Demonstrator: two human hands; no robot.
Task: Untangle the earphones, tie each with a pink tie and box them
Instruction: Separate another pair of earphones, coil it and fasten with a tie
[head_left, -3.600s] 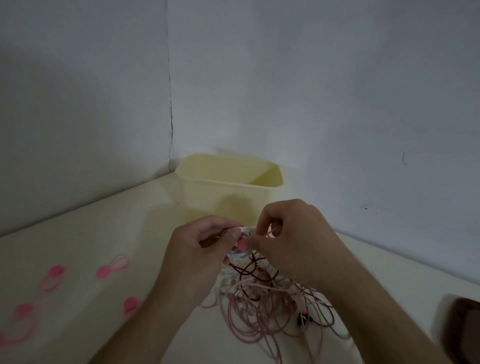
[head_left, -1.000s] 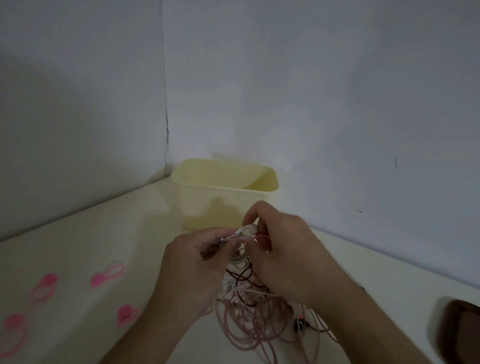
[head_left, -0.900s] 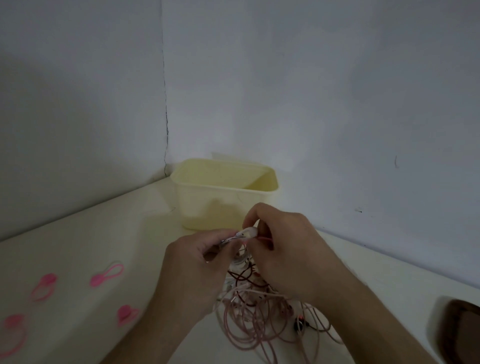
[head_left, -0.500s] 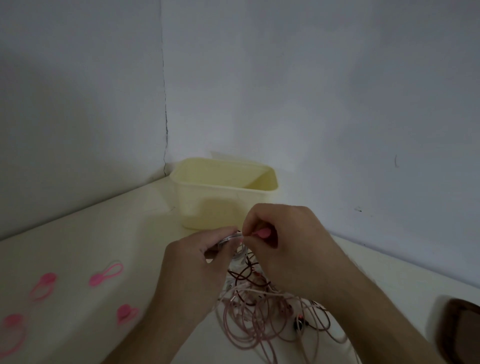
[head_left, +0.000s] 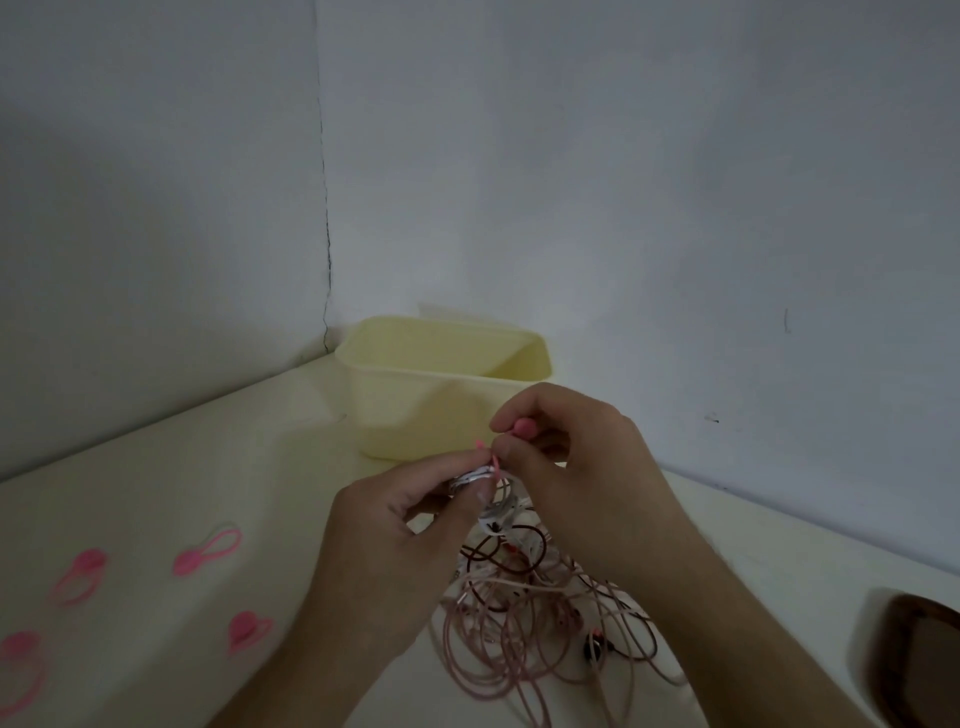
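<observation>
Left hand (head_left: 395, 540), fingers curled, pinching a small coiled white earphone bundle (head_left: 475, 478) between thumb and fingertips, held above the table (head_left: 208, 467) just in front of the yellow box (head_left: 415, 410). Right hand (head_left: 576, 467), also curled, pinching a pink tie (head_left: 523, 427) at its rounded end, thumb and forefinger closed on it; thin pink strand of the same tie running down to the white coil and touching it, possibly looped round it, though too small and dim to say for sure. Both hands close together, fingertips nearly meeting over the coil.

Directly beneath the hands, lying on the table: a loose tangle of earphones (head_left: 524, 623), pale pink and dark red-brown cords overlapping in many loops, with a small dark earbud showing near its right edge. Tangle near the box, not inside it. Box standing upright in the corner where the two walls meet, open at the top; interior only partly seen.

To the left, well apart from the tangle, spare pink ties (head_left: 208, 550) scattered flat on the table, five in view, one partly cut off at the frame's left edge. At the far right edge, a dark brown object (head_left: 914, 660), only partly in view and unidentifiable.
</observation>
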